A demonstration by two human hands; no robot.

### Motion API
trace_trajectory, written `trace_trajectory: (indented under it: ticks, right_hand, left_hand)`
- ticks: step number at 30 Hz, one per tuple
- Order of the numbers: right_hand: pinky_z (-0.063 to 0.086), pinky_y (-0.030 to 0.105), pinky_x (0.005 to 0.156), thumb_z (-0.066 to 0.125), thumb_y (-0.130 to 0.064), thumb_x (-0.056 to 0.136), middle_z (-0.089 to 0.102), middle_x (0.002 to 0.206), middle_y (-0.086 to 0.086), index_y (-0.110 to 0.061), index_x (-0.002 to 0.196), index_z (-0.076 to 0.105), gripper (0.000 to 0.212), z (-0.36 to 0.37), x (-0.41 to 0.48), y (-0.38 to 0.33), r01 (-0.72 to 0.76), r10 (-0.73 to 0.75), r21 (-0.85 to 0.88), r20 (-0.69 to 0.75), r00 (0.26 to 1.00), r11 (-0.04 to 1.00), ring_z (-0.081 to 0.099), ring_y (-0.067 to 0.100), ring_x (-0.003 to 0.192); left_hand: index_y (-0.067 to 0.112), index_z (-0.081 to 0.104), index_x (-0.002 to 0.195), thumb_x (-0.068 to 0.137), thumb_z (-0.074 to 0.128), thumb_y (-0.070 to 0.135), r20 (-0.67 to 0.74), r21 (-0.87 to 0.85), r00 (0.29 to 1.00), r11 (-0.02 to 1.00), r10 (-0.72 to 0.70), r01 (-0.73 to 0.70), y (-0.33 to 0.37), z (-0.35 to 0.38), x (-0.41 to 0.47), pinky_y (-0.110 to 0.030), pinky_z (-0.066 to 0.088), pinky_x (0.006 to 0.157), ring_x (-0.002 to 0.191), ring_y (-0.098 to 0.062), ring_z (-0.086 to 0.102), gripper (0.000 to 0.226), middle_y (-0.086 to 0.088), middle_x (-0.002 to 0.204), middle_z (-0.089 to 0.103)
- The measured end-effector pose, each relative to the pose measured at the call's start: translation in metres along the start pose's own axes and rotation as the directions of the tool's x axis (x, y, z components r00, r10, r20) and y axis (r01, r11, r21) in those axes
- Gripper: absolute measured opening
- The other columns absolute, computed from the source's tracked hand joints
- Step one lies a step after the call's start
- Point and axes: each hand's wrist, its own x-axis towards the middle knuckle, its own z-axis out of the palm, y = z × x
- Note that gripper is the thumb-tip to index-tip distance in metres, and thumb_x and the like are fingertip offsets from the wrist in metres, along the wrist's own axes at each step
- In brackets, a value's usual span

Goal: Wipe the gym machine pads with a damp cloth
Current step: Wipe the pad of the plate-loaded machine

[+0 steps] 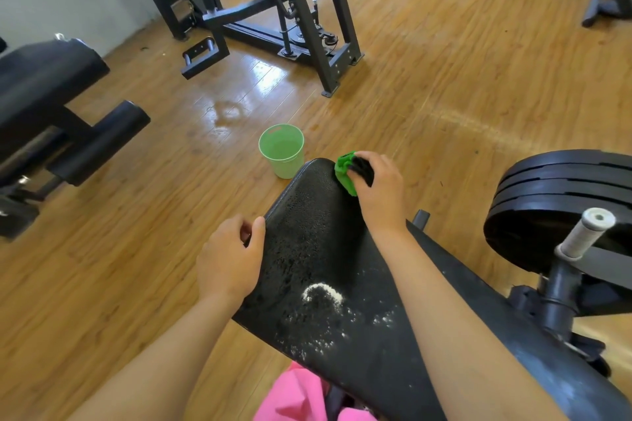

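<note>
A long black bench pad runs from the bottom of the view toward the floor ahead. White powder is smeared over its near half, and its far half looks wet. My right hand grips a bunched green and black cloth against the pad's far right corner. My left hand holds the pad's left edge, thumb on top and fingers curled under the side.
A green bucket with water stands on the wooden floor just beyond the pad's far end. Stacked black weight plates and a grey handle are at the right. Other black machines stand at the left and ahead. A wet patch shines on the floor.
</note>
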Motion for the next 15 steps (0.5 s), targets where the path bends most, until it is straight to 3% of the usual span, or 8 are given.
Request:
trace_trajectory:
  ticks: [8,12,15]
  right_hand:
    - [0.043,0.028,0.083,0.071,-0.007,0.083,0.057,0.099,-0.003,-0.012,0.113,0.063,0.031,-0.017,-0.06,0.014,0.016,-0.015,-0.02,0.061,0.998,1.0,0.053,0.018,0.098]
    - [0.034,0.019,0.084,0.068,-0.007,0.085,0.06,0.104,0.001,-0.012,0.112,0.064,0.028,-0.011,-0.027,0.013,-0.006,0.008,-0.035,0.045,0.999,0.999,0.051,0.019,0.103]
    - [0.035,0.021,0.086,0.066,-0.009,0.088,0.061,0.108,0.003,-0.013,0.114,0.064,0.027,-0.009,0.002,0.013,-0.065,0.066,-0.042,0.034,0.997,0.997,0.051,0.02,0.107]
  left_hand:
    - [0.023,0.053,0.077,0.095,0.042,0.053,0.015,0.018,1.0,1.0,0.014,-0.015,0.002,-0.002,0.0,-0.026,0.038,0.051,0.067,-0.01,0.051,0.037,0.005,0.074,0.057]
    - [0.023,0.054,0.079,0.095,0.041,0.052,0.024,0.019,1.0,1.0,0.016,-0.016,0.002,-0.002,0.0,-0.024,0.034,0.051,0.067,-0.009,0.051,0.036,0.006,0.075,0.057]
    - [0.023,0.054,0.08,0.096,0.041,0.051,0.03,0.01,0.999,1.0,0.017,-0.017,0.002,-0.002,0.0,-0.023,0.033,0.052,0.067,-0.008,0.051,0.035,0.007,0.076,0.057]
